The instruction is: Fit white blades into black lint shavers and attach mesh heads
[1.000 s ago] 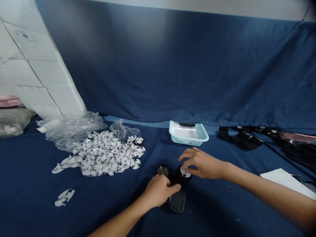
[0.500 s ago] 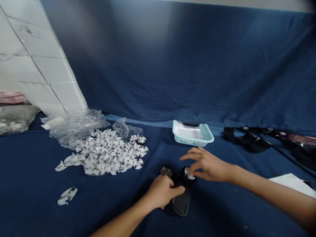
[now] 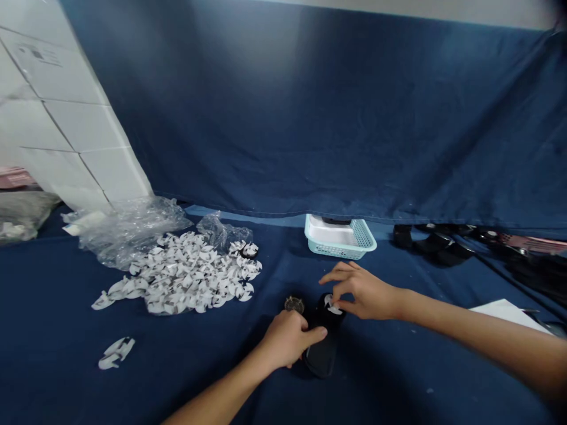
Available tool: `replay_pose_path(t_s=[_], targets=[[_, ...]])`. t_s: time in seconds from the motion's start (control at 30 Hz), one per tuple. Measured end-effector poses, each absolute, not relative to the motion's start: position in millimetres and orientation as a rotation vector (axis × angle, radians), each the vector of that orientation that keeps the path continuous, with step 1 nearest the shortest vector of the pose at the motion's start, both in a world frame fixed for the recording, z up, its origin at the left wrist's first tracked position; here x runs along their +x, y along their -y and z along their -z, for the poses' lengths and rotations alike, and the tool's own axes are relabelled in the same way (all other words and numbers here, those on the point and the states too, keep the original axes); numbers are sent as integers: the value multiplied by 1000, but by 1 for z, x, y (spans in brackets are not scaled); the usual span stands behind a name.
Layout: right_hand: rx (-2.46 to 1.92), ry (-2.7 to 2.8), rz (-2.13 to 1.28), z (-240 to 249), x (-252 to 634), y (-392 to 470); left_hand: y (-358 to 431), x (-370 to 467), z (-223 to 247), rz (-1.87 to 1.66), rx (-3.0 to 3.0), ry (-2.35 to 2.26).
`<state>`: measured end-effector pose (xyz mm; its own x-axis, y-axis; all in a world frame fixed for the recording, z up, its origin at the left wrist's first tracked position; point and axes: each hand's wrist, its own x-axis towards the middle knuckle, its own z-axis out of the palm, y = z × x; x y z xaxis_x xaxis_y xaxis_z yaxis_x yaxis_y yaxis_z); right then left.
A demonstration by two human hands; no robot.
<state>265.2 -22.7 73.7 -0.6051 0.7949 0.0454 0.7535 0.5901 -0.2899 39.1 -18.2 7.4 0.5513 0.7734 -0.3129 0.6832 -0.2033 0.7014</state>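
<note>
My left hand [image 3: 290, 337] is closed round the side of a long black piece [image 3: 321, 354] with a rounded lower end, its thumb lying across it. Just beyond those fingers shows a dark round disc with gold-coloured marks [image 3: 294, 304], like a dial; whether it joins the black piece is hidden. At the far, round end of the black piece sits a white curved clip-like piece [image 3: 330, 303]. My right hand [image 3: 365, 293] pinches this white piece between thumb and fingertips, other fingers raised.
A heap of similar white pieces [image 3: 195, 274] lies left beside clear plastic bags [image 3: 133, 227]. One or two lie apart, nearer me [image 3: 116, 353]. A light-blue basket [image 3: 339, 250] stands at the back under a blue cloth [image 3: 310, 118]. Black parts [image 3: 447, 251] and white paper [image 3: 507, 316] are right.
The whole view has shifted slightly, moving things a little left. Both hands stay at the black piece, my right fingers still on the white piece.
</note>
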Motion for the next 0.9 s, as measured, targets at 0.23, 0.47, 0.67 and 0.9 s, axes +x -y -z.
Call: replay_pose_path(t_s=[0.23, 0.47, 0.67, 0.9], targets=[[-1256, 2566, -533, -95, 261, 10, 21, 38, -7, -187, 2041, -1206], [-1240, 2754, -604, -94, 195, -34, 24, 34, -5, -254, 2118, -1194], [-1395, 3043, -454, -61, 130, -48, 26, 31, -1, -288, 2133, -1202], [-1525, 2980, -480, -58, 137, -44, 29, 31, 0, -264, 2173, -1235]])
